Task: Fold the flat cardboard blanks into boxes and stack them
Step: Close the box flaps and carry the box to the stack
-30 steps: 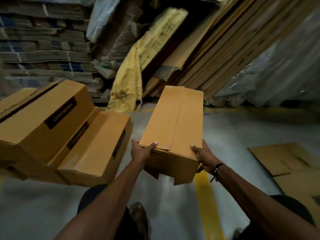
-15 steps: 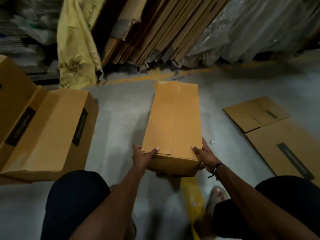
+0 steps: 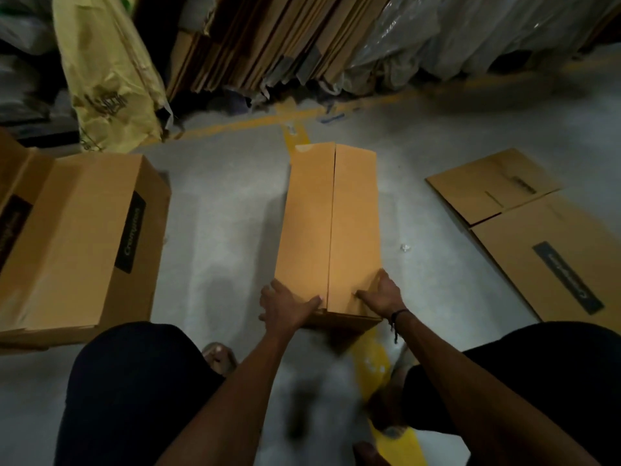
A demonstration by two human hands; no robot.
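While the folded box [image 3: 331,227] lies lengthwise on the grey floor [image 3: 218,210] between my knees, I have both hands at its near end. My left hand [image 3: 285,306] rests on the near left corner with its fingers spread nearly flat and the thumb lying across the top panel toward the centre seam. My right hand [image 3: 381,294] mirrors it on the near right corner, fingers loosely splayed over the edge, thumb pointing inward. Neither hand is wrapped round anything; they press and steady rather than clutch.

I judge this box to be light and hollow, empty corrugated board, so weight is no worry. Stiffness runs along the side walls and corners; the top is two flaps meeting at a seam that looks untaped, and I expect it to give or spring open if I push down mid-panel. The surface looks dry and matte, so palms should hold it by friction. The best hold, I think, is on the two long side walls near the corners, squeezing gently inward.

To my left sits the stack of finished boxes [image 3: 80,243]; to my right, apart from me, flat blanks [image 3: 524,227] lie on the floor.
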